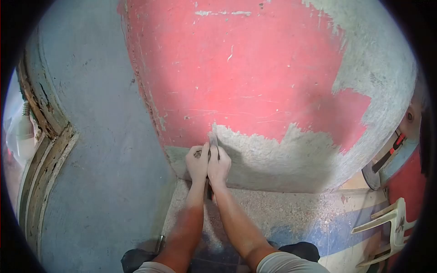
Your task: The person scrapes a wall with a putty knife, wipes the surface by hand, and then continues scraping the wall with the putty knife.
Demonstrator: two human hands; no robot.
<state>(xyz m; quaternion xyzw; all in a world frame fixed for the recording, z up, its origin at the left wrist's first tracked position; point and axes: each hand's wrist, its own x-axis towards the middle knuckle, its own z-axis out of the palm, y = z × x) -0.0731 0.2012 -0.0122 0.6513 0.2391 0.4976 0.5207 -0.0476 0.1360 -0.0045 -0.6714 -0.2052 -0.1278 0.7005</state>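
Note:
Both of my hands are dusted white and pressed close together low on the pink wall (pixel 255 68). A scraper (pixel 215 139) with a thin metal blade is held between them, its tip against the ragged lower edge of the pink paint. Its dark handle shows below the wrists. My left hand (pixel 197 164) is closed, with its fingers curled against the tool. Closed around the scraper too is my right hand (pixel 219 164), directly beside the left. Bare grey plaster (pixel 273 159) shows under and to the right of the paint.
A grey-blue wall (pixel 104 136) meets the pink one at a corner on my left. Paint chips and dust cover the floor (pixel 282 209). A plastic chair (pixel 396 223) stands at right, near a red-and-black-handled tool (pixel 397 144). A light bulb (pixel 25 125) shows far left.

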